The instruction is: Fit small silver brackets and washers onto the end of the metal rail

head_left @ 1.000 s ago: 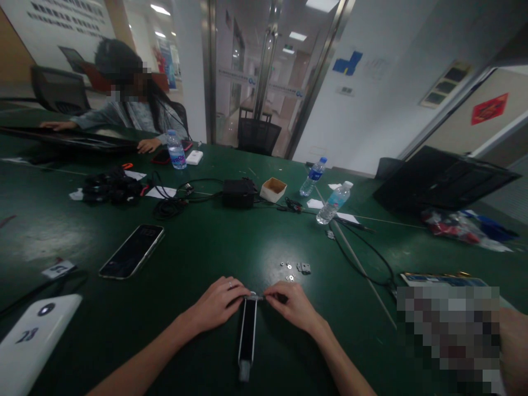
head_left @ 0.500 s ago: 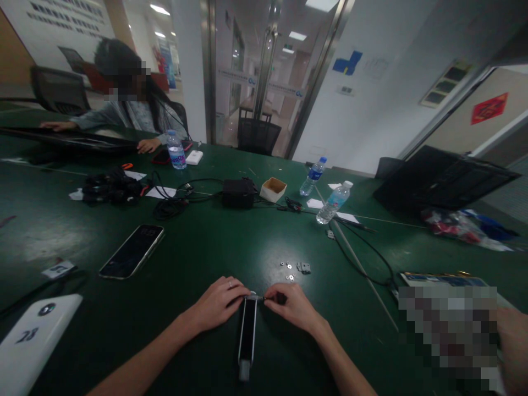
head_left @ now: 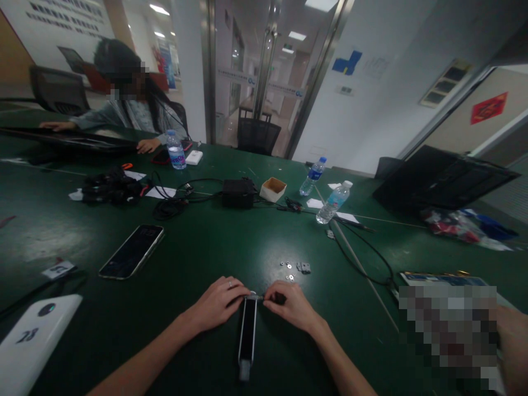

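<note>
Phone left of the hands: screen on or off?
Off, as far as shows: the phone lies flat, face up on the green table, its screen dark apart from faint glare.

The room is dim and the colours look muted and slightly grainy. Light comes from ceiling panels (head_left: 322, 4) overhead and from the brighter corridor behind the glass door (head_left: 264, 77). The dark green surface (head_left: 214, 242) carries a soft pale glare patch just beyond the hands (head_left: 256, 302), and a fainter one far to their left. Shadows under the forearms are weak and diffuse. Wide-angle distortion bends the door frames and walls outward, worst toward the corners. Fine detail is soft throughout; the small parts (head_left: 295, 268) just beyond the hands are barely resolved. A pixelated block (head_left: 447, 330) sits to the right of the hands.
</note>
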The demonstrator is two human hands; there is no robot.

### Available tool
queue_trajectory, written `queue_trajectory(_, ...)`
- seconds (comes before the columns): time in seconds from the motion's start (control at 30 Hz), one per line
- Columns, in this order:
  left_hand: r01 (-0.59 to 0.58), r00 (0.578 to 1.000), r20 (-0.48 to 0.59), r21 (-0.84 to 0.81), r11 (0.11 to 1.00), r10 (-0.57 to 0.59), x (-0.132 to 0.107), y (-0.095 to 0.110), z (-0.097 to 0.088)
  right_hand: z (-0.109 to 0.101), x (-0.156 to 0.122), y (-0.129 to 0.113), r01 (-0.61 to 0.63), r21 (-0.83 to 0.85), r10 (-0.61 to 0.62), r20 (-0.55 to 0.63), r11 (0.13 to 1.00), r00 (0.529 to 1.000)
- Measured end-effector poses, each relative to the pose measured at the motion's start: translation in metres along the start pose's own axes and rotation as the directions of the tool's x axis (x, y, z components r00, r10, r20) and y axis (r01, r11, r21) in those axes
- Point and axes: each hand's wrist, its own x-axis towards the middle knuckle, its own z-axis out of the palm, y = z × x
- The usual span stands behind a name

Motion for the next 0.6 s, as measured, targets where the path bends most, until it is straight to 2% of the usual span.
queue_trajectory(0.17, -0.005, 1.000, -0.012, 0.000, 1.000, 0.005, 0.0004, 0.0002, 0.0005, 0.0065, 0.0005, 0.0059, -0.047, -0.015, 0.047, -0.020, 0.999, 0.999)
queue_trajectory(0.6, -0.013, 1.000, -0.016, 0.006, 1.000, 0.013, -0.0002, -0.0016, 0.0015, 0.0065, 0.0012, 0.0025, -0.005, -0.016, 0.005, -0.026, 1.000, 1.000)
